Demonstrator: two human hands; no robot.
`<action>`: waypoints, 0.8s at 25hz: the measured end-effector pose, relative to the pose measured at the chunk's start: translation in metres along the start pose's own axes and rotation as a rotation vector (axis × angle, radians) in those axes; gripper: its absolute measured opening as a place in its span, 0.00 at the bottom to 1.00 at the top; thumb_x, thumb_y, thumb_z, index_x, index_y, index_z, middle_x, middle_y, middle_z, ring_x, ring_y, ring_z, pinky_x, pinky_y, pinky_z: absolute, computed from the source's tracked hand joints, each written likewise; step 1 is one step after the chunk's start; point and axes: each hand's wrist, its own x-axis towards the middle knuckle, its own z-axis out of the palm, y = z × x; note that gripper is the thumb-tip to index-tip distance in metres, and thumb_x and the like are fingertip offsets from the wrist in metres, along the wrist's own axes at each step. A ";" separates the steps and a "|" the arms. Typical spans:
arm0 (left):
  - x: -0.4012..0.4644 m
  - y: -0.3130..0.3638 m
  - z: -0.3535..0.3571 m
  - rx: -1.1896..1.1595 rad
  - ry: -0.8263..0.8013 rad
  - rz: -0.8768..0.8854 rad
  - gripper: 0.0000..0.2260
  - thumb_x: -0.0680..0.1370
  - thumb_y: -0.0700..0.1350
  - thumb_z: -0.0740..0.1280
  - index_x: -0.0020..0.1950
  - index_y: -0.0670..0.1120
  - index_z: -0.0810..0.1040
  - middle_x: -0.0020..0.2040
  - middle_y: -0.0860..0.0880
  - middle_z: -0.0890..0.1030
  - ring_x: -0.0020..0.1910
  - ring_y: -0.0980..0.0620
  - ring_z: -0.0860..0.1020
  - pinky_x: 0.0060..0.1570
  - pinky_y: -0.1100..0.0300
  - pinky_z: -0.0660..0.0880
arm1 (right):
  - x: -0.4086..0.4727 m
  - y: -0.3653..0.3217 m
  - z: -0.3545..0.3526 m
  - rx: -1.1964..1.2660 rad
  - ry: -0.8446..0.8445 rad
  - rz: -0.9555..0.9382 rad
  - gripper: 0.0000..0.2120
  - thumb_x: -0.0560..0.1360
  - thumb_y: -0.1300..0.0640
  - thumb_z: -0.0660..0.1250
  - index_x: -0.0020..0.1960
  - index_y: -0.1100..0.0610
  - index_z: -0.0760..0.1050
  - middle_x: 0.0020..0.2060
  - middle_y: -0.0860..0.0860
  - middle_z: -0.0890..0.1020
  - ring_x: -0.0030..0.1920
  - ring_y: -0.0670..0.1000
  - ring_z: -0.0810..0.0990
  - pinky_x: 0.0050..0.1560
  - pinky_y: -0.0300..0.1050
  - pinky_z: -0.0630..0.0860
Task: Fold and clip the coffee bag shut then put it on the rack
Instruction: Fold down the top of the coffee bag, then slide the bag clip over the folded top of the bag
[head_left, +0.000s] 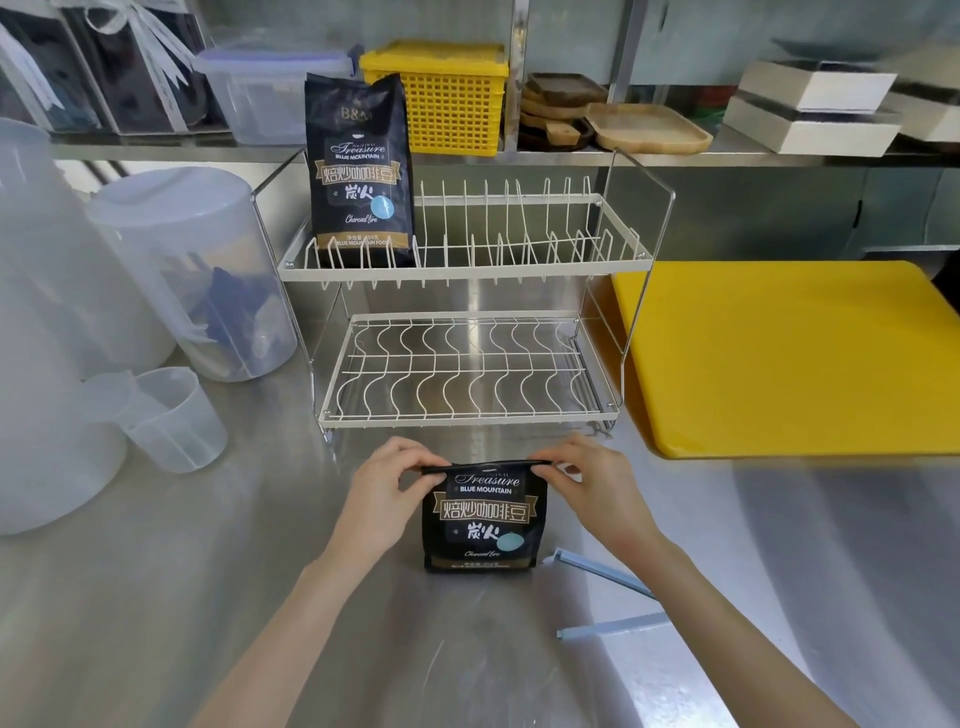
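Coffee bag: your coffee bag (484, 519) stands upright on the steel desk (208, 597), just in front of the rack (467, 291), its top edge folded down.
Left hand: your left hand (382, 486) is pinched on the left end of the fold.
Right hand: your right hand (587, 480) is pinched on the right end (thumb in front, fingers behind).
Clip: the pale blue clip (602, 597) lies open on the desk, near the bag's right side and partly under your right forearm.
Rack: a second bag (361, 171) stands on its upper tier, at the left; the lower tier holds nothing.
Cutting board: a yellow cutting board (789, 358) lies just right of the rack.
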 end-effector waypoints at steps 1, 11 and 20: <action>-0.001 -0.002 0.000 0.017 -0.008 -0.001 0.06 0.71 0.38 0.68 0.45 0.46 0.81 0.41 0.58 0.74 0.43 0.60 0.72 0.42 0.73 0.65 | 0.000 0.001 -0.001 0.024 0.001 0.007 0.10 0.72 0.58 0.66 0.53 0.54 0.78 0.46 0.53 0.80 0.44 0.44 0.74 0.43 0.27 0.69; -0.004 -0.017 0.015 -0.145 0.001 -0.136 0.06 0.73 0.41 0.67 0.45 0.51 0.73 0.47 0.51 0.76 0.49 0.51 0.75 0.53 0.57 0.70 | -0.055 0.065 -0.015 -0.092 -0.173 0.131 0.17 0.72 0.52 0.65 0.61 0.49 0.71 0.57 0.52 0.75 0.54 0.47 0.73 0.53 0.31 0.63; -0.008 -0.019 0.023 -0.290 -0.034 -0.189 0.11 0.73 0.41 0.66 0.52 0.52 0.70 0.45 0.60 0.76 0.47 0.59 0.75 0.49 0.63 0.69 | -0.108 0.103 -0.018 -0.268 -0.313 0.205 0.21 0.67 0.51 0.71 0.59 0.48 0.73 0.59 0.53 0.71 0.58 0.55 0.69 0.60 0.45 0.65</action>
